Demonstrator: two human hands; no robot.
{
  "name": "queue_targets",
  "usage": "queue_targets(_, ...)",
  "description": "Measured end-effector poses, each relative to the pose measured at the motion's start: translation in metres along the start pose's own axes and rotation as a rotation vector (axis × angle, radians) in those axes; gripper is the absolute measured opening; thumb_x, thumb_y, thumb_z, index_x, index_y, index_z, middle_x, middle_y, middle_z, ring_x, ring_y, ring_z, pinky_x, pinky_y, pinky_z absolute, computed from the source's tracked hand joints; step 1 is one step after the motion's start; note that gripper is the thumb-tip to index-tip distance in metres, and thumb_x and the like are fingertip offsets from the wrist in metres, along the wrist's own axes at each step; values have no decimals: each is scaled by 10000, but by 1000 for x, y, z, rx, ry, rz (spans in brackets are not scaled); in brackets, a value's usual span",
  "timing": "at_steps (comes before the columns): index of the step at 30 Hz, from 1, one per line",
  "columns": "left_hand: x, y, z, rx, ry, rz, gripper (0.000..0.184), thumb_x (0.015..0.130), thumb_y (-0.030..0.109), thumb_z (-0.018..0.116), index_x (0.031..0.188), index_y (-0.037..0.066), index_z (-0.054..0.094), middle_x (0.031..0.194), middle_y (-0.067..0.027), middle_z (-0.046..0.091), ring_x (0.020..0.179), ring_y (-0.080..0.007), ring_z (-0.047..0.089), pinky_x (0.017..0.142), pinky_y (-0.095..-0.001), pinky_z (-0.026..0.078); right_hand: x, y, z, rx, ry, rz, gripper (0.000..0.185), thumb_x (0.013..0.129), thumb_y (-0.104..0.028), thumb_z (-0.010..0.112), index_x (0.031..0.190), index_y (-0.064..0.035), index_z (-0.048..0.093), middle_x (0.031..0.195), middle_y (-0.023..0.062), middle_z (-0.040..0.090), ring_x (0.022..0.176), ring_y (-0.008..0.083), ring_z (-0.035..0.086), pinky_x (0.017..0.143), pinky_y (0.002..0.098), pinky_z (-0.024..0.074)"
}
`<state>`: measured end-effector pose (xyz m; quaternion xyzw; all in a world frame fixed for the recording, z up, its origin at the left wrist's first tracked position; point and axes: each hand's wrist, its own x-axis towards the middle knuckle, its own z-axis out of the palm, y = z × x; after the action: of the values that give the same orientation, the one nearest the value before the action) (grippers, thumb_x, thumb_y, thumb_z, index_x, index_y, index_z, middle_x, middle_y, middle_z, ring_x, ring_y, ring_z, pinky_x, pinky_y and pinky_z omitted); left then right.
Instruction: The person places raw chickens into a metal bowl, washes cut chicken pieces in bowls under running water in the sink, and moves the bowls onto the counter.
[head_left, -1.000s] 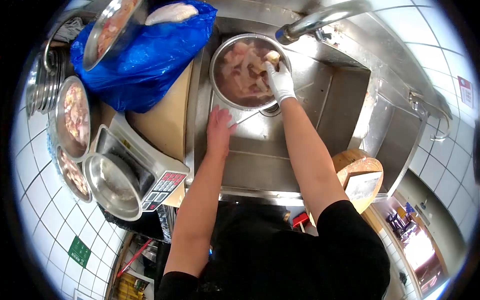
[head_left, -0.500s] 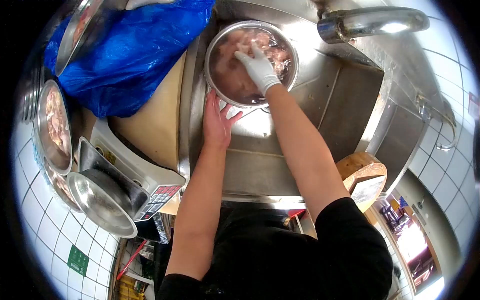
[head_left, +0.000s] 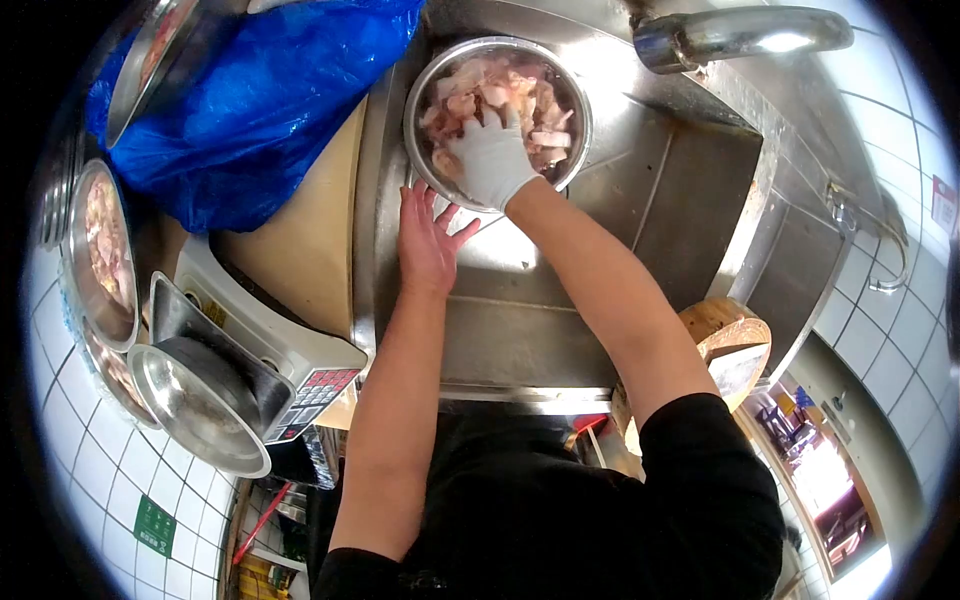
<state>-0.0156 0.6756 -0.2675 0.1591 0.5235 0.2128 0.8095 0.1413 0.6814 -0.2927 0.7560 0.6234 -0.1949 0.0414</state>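
A round metal bowl (head_left: pixel 584 100) stands in the steel sink, filled with pale pink pieces of raw meat (head_left: pixel 470 85). My right hand (head_left: pixel 495 165), in a white glove, lies on the meat inside the near part of the bowl. Its fingers are spread and its fingertips sit among the pieces. Bare, my left hand (head_left: pixel 428 240) is at the bowl's near left side, palm up. The fingers are stretched out and reach the outside of the bowl below its rim, while the thumb points off to the right. Whether those fingertips go under the bowl is hidden.
The metal sink (head_left: pixel 520 340) surrounds the bowl, with a thick faucet (head_left: pixel 745 38) above right. Blue plastic sheeting (head_left: pixel 250 110) covers the upper left. Further left are a weighing scale (head_left: pixel 315 390), a pan of meat (head_left: pixel 108 250) and an empty-looking metal bowl (head_left: pixel 195 410). A round wooden board (head_left: pixel 725 320) stands right.
Cloudy reddish water covered much of the meat before; now the pieces show plainly. My right hand has moved down and left, lying flatter on them. My left hand has barely shifted.
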Motion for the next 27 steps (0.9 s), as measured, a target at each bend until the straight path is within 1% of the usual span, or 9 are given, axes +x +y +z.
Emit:
queue_targets(3, -1, 1, -3, -12, -18, 3, 838, 977, 654, 376, 1563, 78, 210, 1591, -125, 228, 1433, -391, 258, 1095, -628, 339, -4, 13, -3, -210, -102, 13, 382, 870, -335, 589, 1115, -97, 760, 1330, 162, 558, 1382, 409, 353, 1139, 707, 88)
queue_targets(6, -2, 3, 1, -36, -4, 8, 838, 977, 650, 383, 1555, 67, 218, 1578, -145, 243, 1434, -395, 262, 1106, -622, 326, -9, 30, 0, -242, -46, 29, 392, 869, -328, 586, 1129, -86, 752, 1373, 163, 544, 1386, 423, 335, 1128, 720, 91)
queue_targets(7, 1, 2, 0, -50, 0, 7, 835, 975, 647, 396, 1549, 64, 230, 1562, -148, 268, 1423, -392, 277, 1104, -618, 326, -12, 37, -4, -206, -28, -12, 390, 870, -335, 583, 1105, -73, 753, 1392, 185, 544, 1319, 412, 437, 1138, 625, 247)
queue_targets(10, 12, -5, -3, -72, 24, 20, 774, 987, 598, 432, 1520, 59, 276, 1472, -140, 385, 1363, -359, 364, 1088, -613, 334, -14, 46, -27, 279, -74, 179, 362, 846, -325, 625, 1048, -57, 761, 1379, 212, 554, 1196, 391, 555, 1074, 473, 413)
queue_targets(11, 18, -8, -4, -73, 31, 27, 745, 994, 575, 444, 1509, 58, 293, 1435, -134, 431, 1339, -344, 399, 1081, -611, 338, -21, 58, -6, 304, 325, 126, 402, 830, -306, 715, 1127, -36, 711, 1326, 215, 593, 1126, 360, 621, 968, 383, 509)
queue_targets(14, 38, -18, -10, -77, 3, -16, 574, 1022, 458, 475, 1450, 92, 367, 1308, -100, 531, 1235, -287, 501, 1056, -598, 359, -25, 66, 4, 408, 546, 266, 609, 833, -357, 711, 1325, -19, 585, 1377, 266, 534, 1209, 405, 560, 1039, 430, 454)
queue_targets(15, 36, -17, -6, -79, 38, 0, 527, 1028, 426, 472, 1434, 103, 381, 1299, -96, 541, 1220, -277, 517, 1059, -601, 361, -24, 70, 9, 386, 417, 337, 774, 858, -409, 707, 1470, -32, 420, 1419, 305, 474, 1280, 419, 509, 1078, 436, 424)
queue_targets(20, 22, -20, 0, -42, 145, 25, 388, 1037, 333, 474, 1379, 157, 425, 1305, -89, 551, 1215, -261, 537, 1064, -616, 393, -11, 86, 32, 559, 332, 242, 842, 856, -456, 718, 1514, -67, 366, 1522, 304, 348, 1372, 448, 411, 1128, 425, 385)
queue_targets(27, 8, -27, -26, 1, 144, 4, 428, 1033, 346, 467, 1422, 181, 397, 1339, -93, 534, 1237, -278, 524, 1044, -614, 435, -16, 80, 47, 615, 193, 134, 909, 844, -467, 736, 1568, -163, 278, 1582, 238, 284, 1436, 422, 326, 1186, 422, 303)
